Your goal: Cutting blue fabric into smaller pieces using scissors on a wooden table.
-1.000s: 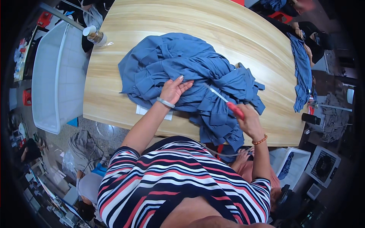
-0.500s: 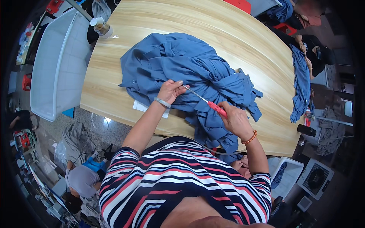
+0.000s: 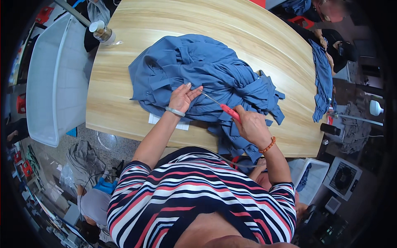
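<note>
A heap of blue garments (image 3: 206,78) is spread over the middle of a pale wooden worktop (image 3: 136,29), its folds bunched and overlapping. The left hand (image 3: 182,97) is laid on the cloth near the heap's front edge, the grip closed on a small fold between fingertips and thumb, as far as can be made out. The right hand (image 3: 252,126) is clenched around the red handles of a pair of scissors (image 3: 219,104), whose thin metal blades are pointed toward the left hand and appear to meet the cloth just beside its fingertips. A sheet of white paper (image 3: 155,120) is seen under the heap's near edge. A jar with a white lid (image 3: 101,33) is stood at the worktop's far left corner, and a large white plastic tub (image 3: 49,78) is set beside the worktop on the left. Another blue garment (image 3: 322,82) is draped over the far right edge.
</note>
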Demonstrator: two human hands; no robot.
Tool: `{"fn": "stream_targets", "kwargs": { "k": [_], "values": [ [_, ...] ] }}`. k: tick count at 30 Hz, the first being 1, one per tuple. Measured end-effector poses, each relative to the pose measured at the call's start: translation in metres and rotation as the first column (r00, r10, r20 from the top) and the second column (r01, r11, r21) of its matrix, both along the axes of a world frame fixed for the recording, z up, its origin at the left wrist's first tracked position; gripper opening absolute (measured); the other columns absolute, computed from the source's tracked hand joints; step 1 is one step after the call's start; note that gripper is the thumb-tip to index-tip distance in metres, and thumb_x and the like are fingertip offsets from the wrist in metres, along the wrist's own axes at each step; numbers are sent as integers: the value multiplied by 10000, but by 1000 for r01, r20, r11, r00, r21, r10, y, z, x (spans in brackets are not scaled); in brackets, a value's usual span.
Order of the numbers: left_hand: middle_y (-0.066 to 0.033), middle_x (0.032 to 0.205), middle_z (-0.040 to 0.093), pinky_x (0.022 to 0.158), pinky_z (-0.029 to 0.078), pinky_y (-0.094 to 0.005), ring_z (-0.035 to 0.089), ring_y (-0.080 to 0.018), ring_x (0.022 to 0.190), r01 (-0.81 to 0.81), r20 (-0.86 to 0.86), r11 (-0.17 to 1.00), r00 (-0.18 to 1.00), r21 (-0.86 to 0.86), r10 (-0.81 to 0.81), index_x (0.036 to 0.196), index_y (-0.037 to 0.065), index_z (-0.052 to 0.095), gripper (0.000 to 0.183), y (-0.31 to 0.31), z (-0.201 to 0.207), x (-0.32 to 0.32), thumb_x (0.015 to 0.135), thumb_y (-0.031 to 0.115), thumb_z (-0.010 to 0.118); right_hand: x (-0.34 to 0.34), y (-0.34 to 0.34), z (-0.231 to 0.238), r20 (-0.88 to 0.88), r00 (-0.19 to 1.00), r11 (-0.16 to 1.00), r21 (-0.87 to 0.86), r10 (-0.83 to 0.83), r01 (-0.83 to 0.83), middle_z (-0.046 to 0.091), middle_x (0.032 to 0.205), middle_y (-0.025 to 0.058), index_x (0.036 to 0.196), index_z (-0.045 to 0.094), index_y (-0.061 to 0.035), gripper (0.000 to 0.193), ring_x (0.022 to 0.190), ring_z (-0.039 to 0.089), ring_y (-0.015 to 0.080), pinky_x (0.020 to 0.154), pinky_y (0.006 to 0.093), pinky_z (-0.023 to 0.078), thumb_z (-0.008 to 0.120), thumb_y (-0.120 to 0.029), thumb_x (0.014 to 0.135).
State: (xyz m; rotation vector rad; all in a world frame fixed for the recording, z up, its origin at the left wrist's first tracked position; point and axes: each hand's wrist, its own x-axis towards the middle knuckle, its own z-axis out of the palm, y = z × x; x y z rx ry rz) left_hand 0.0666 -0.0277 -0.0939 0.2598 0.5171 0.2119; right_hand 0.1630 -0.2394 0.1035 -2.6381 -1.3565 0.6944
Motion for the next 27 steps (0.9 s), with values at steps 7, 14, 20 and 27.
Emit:
{"fn": "stream_targets", "kwargs": {
  "k": [7,14,20,27],
  "values": [
    [-218,999,638,897,550,-425,610,-385,1070,54,27,996,998,-68,-52,915,1,544,80,9,0,-5,940,77,546,-16,20,6,-33,999,994,-105,22,-26,606,655,170,1015,532,-68,208,641,615,368,573,451,459,605,-184,859],
    [-45,961,642,677,510,-241,667,-174,857,120,-19,966,993,228,-118,1058,57,562,186,24,30,9,940,199,580,-5,5,5,-42,978,946,249,-205,209,627,830,157,1034,559,-65,188,786,618,347,675,401,476,597,-97,853],
    [18,922,622,672,455,-201,569,-63,795,354,-282,451,934,819,-221,1090,38,583,371,3,4,12,809,217,746,0,-26,-1,-77,951,933,183,-299,309,627,887,152,1050,558,-75,229,857,612,343,728,412,484,609,-98,828],
    [-109,723,574,622,451,-375,543,-302,656,145,-55,-632,986,762,160,930,15,628,239,4,20,22,748,151,702,0,-54,-5,-109,953,937,180,-284,300,633,864,166,1054,559,-72,216,830,618,355,722,424,483,598,-137,852]
  ]
}}
